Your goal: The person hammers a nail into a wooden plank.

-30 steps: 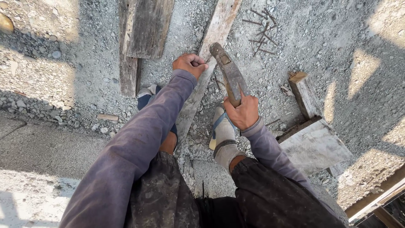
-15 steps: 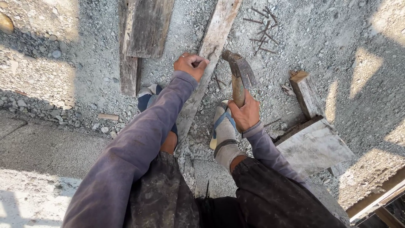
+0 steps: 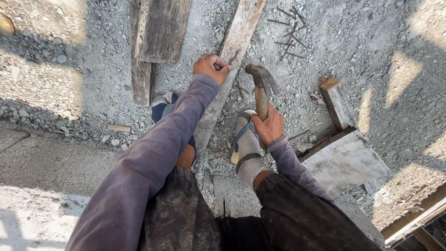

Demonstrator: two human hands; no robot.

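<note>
My right hand (image 3: 269, 126) grips the wooden handle of a claw hammer (image 3: 261, 83), its rusty head raised a little right of a long pale plank (image 3: 232, 51). My left hand (image 3: 211, 67) is closed in a fist on that plank, apparently pinching something small that I cannot make out. The plank runs diagonally from top right down between my two feet in sandals (image 3: 246, 139). I am crouched, with dark trousers and purple sleeves in view.
Two dark weathered boards (image 3: 158, 32) lie at top left on grey gravel. Several rusty nails (image 3: 290, 28) are scattered at top right. A short wood block (image 3: 337, 100) and a pale slab (image 3: 346, 160) sit at right. A concrete ledge (image 3: 42, 167) borders the left.
The hammer has swung from lying tilted across the plank to an upright raised position, its head shifting right and down. My left hand stays on the plank.
</note>
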